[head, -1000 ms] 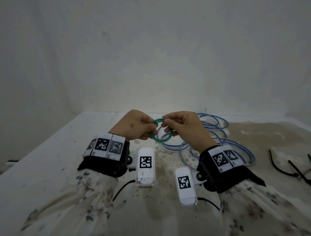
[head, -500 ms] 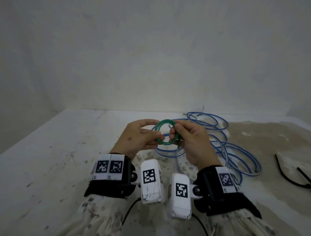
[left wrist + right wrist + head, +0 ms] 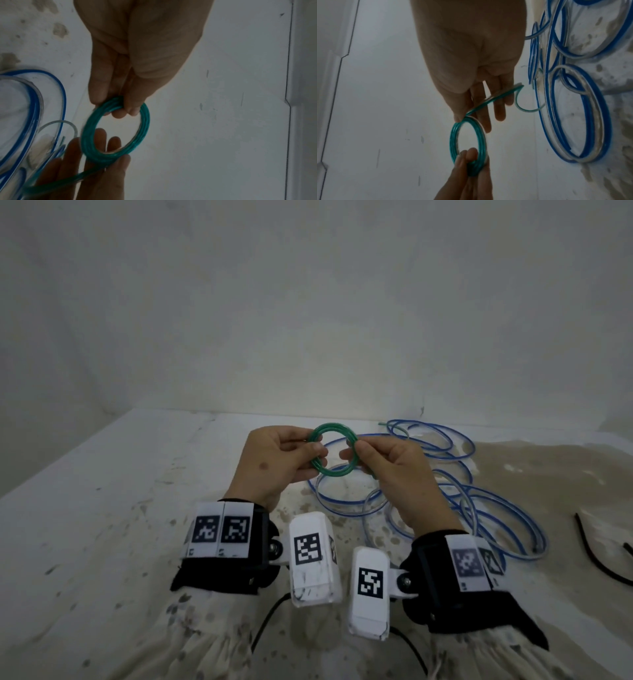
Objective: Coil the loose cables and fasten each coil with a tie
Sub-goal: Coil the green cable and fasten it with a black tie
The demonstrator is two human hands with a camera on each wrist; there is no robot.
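Note:
A small green cable coil (image 3: 334, 449) of several turns is held in the air between both hands. My left hand (image 3: 274, 460) pinches its left side between thumb and fingers (image 3: 120, 108). My right hand (image 3: 387, 463) pinches the right side of the green cable coil (image 3: 467, 142), and the coil's loose tail (image 3: 508, 93) runs back across the right fingers. In the left wrist view the green cable coil (image 3: 116, 129) hangs from the left fingertips, with the right hand (image 3: 96, 162) below it. A loose blue cable (image 3: 445, 491) lies in sprawling loops on the table behind and to the right.
The white, stained table (image 3: 102, 508) meets the wall (image 3: 308, 302) at the back. Thin black ties or cables (image 3: 603, 556) lie at the right edge. The blue cable (image 3: 573, 108) lies close to the right hand.
Both hands have spread slightly apart and the green coil has turned, so its ring now faces the head camera. The head view has also shifted a little.

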